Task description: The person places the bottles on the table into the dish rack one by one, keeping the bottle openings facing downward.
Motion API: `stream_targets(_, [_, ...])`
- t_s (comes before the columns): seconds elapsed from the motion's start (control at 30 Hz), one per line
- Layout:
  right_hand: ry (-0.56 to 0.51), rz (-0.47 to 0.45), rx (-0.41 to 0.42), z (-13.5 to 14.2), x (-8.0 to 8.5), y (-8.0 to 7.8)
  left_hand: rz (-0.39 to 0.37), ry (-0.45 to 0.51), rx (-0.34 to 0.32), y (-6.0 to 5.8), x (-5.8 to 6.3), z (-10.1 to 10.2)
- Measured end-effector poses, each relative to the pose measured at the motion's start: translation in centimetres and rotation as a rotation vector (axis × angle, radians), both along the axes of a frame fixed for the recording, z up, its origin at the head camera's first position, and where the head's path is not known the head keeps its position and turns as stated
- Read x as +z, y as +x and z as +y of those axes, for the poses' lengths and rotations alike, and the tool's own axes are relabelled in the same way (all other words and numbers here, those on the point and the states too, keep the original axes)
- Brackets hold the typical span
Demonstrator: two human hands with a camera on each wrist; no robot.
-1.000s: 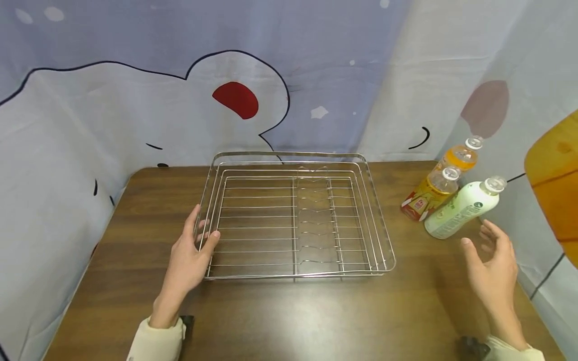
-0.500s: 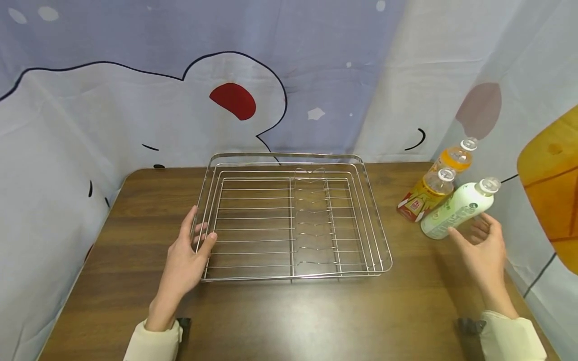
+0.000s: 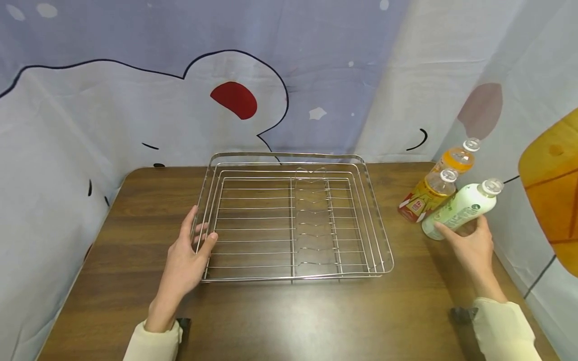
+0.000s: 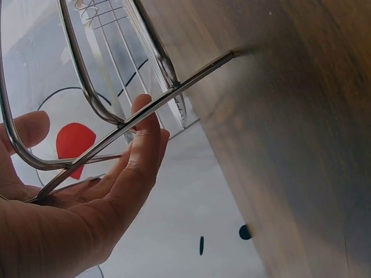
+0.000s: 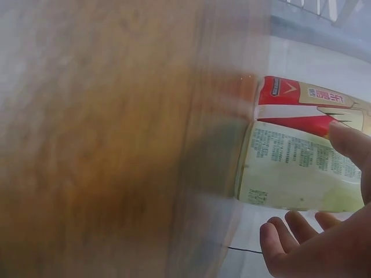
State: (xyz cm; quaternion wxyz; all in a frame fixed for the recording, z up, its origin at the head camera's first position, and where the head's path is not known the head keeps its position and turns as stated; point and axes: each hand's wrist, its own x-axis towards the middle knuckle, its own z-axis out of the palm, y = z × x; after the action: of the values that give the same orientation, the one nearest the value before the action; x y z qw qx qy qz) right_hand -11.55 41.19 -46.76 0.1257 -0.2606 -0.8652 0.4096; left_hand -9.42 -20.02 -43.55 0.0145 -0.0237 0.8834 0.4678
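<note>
Pale green bottle (image 3: pixel 460 206), standing at right of table (image 3: pixel 253 321); right hand (image 3: pixel 471 248) with thumb and fingers spread to either side. Wire rack (image 3: pixel 292 228), table centre; left hand (image 3: pixel 186 258) spread about its left side. Yellow-labelled bottle (image 3: pixel 424 199), just beside the green; orange bottle (image 3: pixel 457 159), behind.

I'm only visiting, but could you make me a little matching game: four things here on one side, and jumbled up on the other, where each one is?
Things
1. wire rack
2. pale green bottle
3. bottle with a red-and-yellow label
4. orange bottle

Places
A. farthest back among the bottles
B. with one side between the thumb and fingers of the left hand
C. in the middle of the bottles, counting front to back
D. nearest of the bottles to the right hand

Pairs
1-B, 2-D, 3-C, 4-A
</note>
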Motion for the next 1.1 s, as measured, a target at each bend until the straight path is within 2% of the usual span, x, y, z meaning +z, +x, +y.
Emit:
stream_targets(0.27, [-0.019, 0.049, -0.007, 0.0, -0.3, -0.2, -0.005, -0.003, -0.005, -0.1, 0.0, 0.3])
stream_targets(0.67, [-0.035, 0.01, -0.011, 0.0, -0.4, -0.2, -0.015, -0.002, 0.011, 0.0, 0.1, 0.2])
stream_targets(0.9, [-0.053, 0.009, -0.019, -0.3, -0.2, 0.5, -0.009, -0.003, 0.012, 0.0, 0.1, 0.2])
stream_targets(1.1, [-0.014, 0.047, 0.005, -0.6, -0.3, 1.7, -0.022, 0.004, 0.016, 0.0, 0.2, 0.0])
